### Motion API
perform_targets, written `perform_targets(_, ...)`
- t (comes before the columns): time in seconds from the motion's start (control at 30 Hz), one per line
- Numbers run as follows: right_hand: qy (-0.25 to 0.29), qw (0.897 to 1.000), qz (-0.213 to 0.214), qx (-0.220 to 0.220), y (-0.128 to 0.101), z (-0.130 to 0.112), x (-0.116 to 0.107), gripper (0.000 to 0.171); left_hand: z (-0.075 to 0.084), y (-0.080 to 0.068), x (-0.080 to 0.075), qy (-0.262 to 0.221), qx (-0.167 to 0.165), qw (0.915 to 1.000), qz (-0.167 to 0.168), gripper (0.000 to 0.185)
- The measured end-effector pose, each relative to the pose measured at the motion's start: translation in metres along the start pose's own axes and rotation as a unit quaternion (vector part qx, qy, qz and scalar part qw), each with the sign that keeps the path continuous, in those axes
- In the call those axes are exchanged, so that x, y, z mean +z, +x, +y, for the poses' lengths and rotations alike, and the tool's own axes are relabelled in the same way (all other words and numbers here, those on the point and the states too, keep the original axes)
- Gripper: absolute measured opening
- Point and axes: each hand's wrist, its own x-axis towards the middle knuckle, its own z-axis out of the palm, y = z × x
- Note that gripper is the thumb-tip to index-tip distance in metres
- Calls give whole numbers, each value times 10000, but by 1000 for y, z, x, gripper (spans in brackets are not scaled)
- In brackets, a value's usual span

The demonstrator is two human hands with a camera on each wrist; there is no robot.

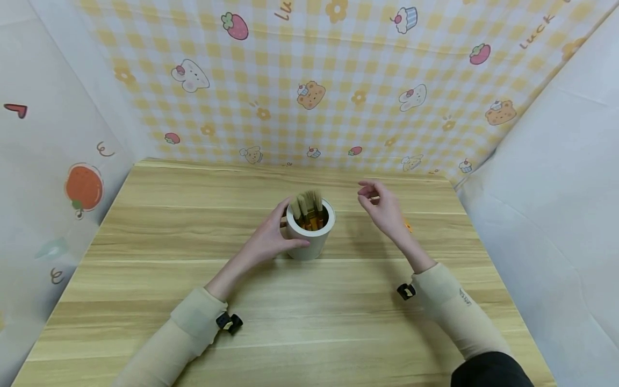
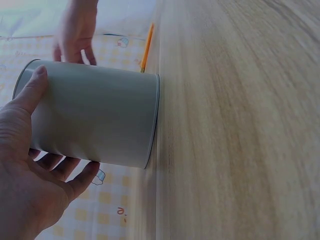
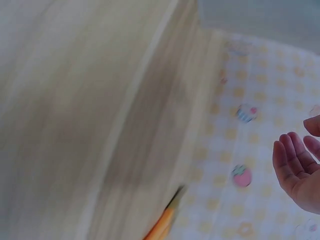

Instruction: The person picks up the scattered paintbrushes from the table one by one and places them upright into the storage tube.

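Brush holder, stocked; one orange item outstanding.

White cylindrical holder (image 1: 310,232), upright near the middle of the table (image 1: 309,322), closer to the far edge than the near one. Contents: several brushes (image 1: 308,207), pale bristle heads up and bunched above the rim, orange handles down inside. Left hand (image 1: 267,240): grip curled round the holder's left wall, thumb lying along the rim. Right hand (image 1: 384,207): raised to the right of the holder, grip loosely spread and holding nothing. Judged stage: most stock housed; an orange shaft (image 3: 162,226), probably one more brush handle, lies on the table under the right hand, toward the far right corner.
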Motion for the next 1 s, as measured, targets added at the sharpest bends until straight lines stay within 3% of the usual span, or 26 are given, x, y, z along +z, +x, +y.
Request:
perform_targets(0.53, -624, 9949, -501, 614, 1, 77, -24, 43, -2, 0, 1, -13, 37, 10000, 5, 112)
perform_targets(1.0, -1212, 9868, -766, 748, -3, 102, -31, 48, -2, 1, 0, -62, -3, 10000, -38, 113)
